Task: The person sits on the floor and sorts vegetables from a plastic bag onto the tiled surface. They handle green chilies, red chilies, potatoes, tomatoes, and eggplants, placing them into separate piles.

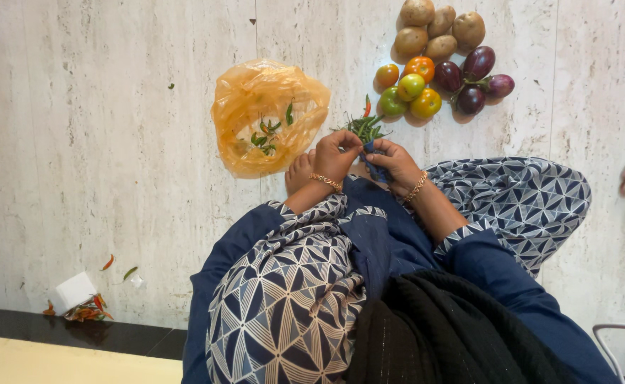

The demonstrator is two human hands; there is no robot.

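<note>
Both hands meet over a pile of chillies [365, 128] on the floor [113, 156]: left hand [337, 155] pinched shut on a chilli, right hand [395, 162] curled closed around something hidden by its fingers. A foot [299, 171] lies just beside the left hand. Left of that, an orange bag [266, 114] holding stems; beyond the pile, tomatoes [408, 87], aubergines [472, 80], potatoes [437, 30]. Scraps [85, 307] lie well apart

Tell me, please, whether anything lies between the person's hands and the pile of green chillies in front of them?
Nothing visible does. The left hand and right hand are together right at the near edge of the green chillies. The orange plastic bag lies off to the side, and the tomatoes lie beyond the pile.
</note>
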